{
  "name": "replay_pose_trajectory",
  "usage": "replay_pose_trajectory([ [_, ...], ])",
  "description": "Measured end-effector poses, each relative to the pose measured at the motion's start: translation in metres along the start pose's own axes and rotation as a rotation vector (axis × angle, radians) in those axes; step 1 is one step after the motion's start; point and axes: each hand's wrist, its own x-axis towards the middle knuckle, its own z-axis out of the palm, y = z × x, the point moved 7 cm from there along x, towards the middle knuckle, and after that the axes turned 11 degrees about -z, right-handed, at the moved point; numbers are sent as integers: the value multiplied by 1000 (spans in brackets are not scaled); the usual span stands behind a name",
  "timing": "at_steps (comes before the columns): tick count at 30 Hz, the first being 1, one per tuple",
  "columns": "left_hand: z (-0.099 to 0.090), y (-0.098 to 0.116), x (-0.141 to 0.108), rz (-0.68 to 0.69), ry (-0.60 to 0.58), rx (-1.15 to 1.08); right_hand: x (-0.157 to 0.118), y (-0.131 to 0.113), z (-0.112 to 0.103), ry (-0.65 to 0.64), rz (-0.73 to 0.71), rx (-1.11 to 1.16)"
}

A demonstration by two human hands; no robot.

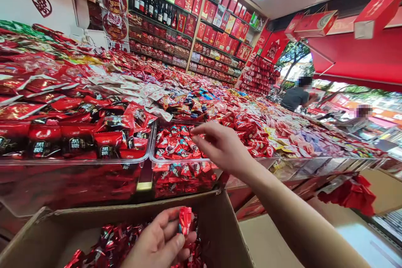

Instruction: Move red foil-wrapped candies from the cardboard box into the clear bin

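Observation:
Over a clear plastic bin [182, 160] of small red wrapped candies [179, 142] is my right hand [221, 144], its thumb and fingers apart and nothing seen between them. Lower down, my left hand [165, 238] pinches one red wrapped candy [185, 220] between thumb and fingers. It is above an open cardboard box [216, 217], which holds more shiny red candies [109, 245] at its bottom.
A bin of larger red and black packets [75, 140] stands at the left. Heaps of wrapped sweets [298, 134] stretch away to the right. Shelves [188, 56] with boxes and bottles line the back. A person [295, 97] is outside at the right.

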Motion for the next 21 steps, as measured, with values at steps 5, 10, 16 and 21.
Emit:
replay_pose_trajectory([
  [5, 13, 18, -12, 74, -108, 26, -88, -26, 39, -63, 187, 361],
  [10, 5, 11, 0, 47, -25, 124, -131, 12, 88, 173, 532, 806],
  [16, -9, 18, 9, 89, 201, 257, -144, 25, 106, 332, 731, 1069],
  [21, -6, 25, 7, 207, 172, 231, -145, 24, 103, 490, 615, 1205],
])
